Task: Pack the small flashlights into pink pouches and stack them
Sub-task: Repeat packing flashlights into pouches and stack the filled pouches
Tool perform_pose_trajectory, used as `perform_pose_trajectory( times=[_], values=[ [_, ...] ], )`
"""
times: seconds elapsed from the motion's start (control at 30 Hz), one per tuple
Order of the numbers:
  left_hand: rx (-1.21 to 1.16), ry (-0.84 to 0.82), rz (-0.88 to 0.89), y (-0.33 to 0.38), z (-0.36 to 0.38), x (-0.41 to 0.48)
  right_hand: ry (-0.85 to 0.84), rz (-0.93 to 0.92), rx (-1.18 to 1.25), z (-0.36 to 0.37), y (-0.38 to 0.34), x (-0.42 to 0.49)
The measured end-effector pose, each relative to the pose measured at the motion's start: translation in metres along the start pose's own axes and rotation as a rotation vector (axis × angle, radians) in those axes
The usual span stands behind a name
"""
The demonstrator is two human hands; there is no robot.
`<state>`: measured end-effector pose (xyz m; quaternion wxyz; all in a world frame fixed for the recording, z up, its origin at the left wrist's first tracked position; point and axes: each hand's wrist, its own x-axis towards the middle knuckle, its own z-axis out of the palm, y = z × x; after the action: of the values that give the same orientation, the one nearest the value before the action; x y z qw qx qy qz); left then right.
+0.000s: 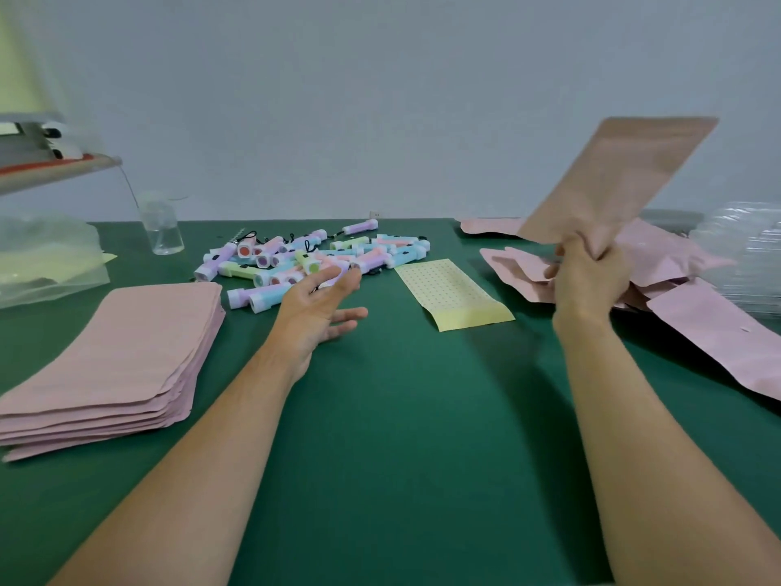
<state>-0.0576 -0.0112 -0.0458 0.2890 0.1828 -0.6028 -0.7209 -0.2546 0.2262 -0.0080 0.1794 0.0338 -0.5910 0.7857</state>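
Observation:
A heap of small pastel flashlights (308, 260) lies at the back middle of the green table (401, 416). My left hand (321, 306) hovers just in front of the heap, fingers spread and holding nothing. My right hand (587, 272) grips the lower end of a pink pouch (621, 175) and holds it up, tilted to the right, above the table. A neat stack of flat pink pouches (114, 361) sits at the left. A loose pile of pink pouches (659, 281) spreads out at the right behind my right hand.
A yellow dotted sheet (452, 293) lies between the flashlights and the right pile. A clear plastic bottle (162, 226) stands at the back left beside translucent bags (46, 255). Clear plastic packaging (744, 251) sits at the far right.

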Motion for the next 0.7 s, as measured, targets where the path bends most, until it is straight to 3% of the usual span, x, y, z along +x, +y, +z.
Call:
perform_pose_trajectory(
  times=[0.1,0.23,0.5,0.7],
  values=[
    [0.015,0.002,-0.013,0.001,0.002,0.000,-0.046,0.133,0.165,-0.012,0.007,0.016],
    [0.043,0.000,-0.023,0.000,0.002,0.000,-0.163,0.139,0.298,-0.016,0.010,0.019],
    [0.113,-0.010,-0.036,-0.002,0.003,0.002,-0.184,0.237,0.147,-0.005,0.017,0.008],
    [0.223,0.075,0.006,-0.004,0.005,0.001,-0.368,-0.009,-0.202,0.018,0.020,-0.024]
  ],
)
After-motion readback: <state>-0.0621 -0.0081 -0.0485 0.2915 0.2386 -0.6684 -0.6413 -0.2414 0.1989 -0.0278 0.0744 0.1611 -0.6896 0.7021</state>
